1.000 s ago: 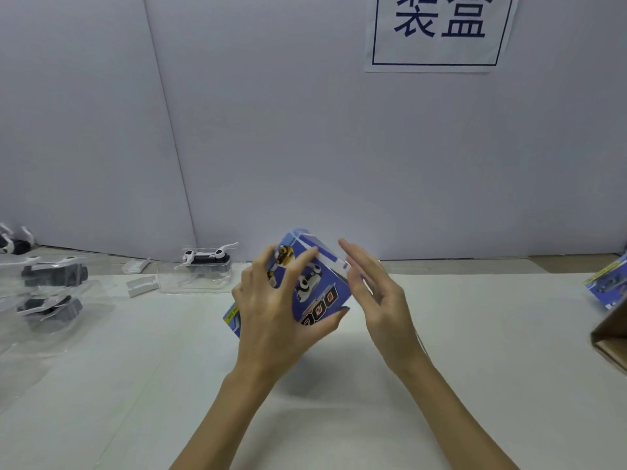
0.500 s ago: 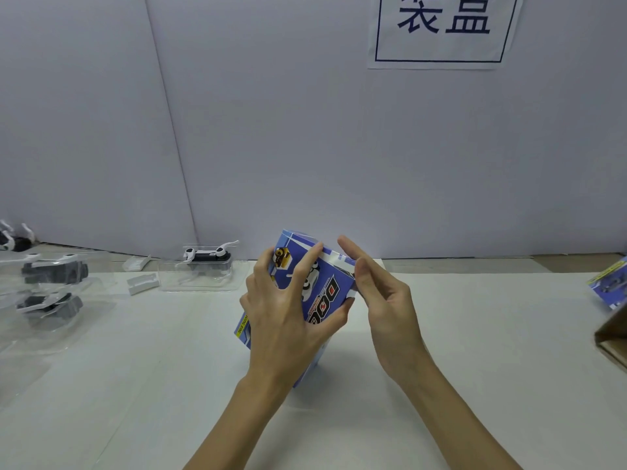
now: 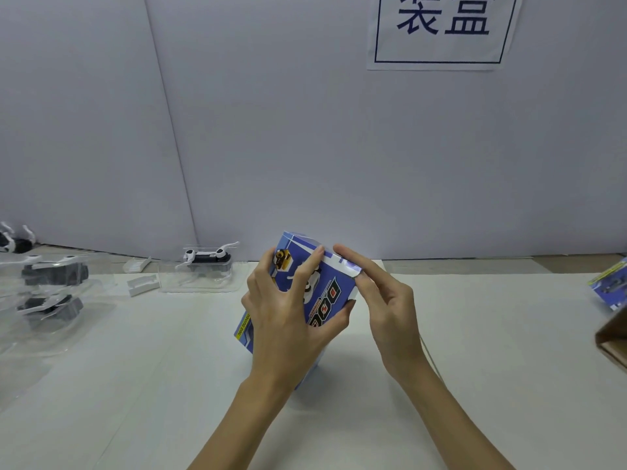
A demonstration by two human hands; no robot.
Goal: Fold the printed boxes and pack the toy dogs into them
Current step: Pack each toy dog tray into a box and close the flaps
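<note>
A blue printed box (image 3: 325,290) with a dog picture stands tilted on end over the white table, in the middle of the view. My left hand (image 3: 288,317) grips it across its front face, thumb on the right edge. My right hand (image 3: 383,300) touches the box's upper right corner, its fingers on the white top flap there. A black and white toy dog (image 3: 207,257) lies in a clear plastic tray behind and to the left. More toy dogs in clear trays (image 3: 51,286) sit at the far left.
Two small white plastic pieces (image 3: 142,284) lie near the toy dog's tray. Another blue printed box (image 3: 609,283) and a brown cardboard carton (image 3: 614,337) show at the right edge. A grey wall with a paper sign (image 3: 441,28) closes the back.
The box has been raised from a slanted lie to nearly upright. My right hand has come in against its top right corner and curled onto the flap.
</note>
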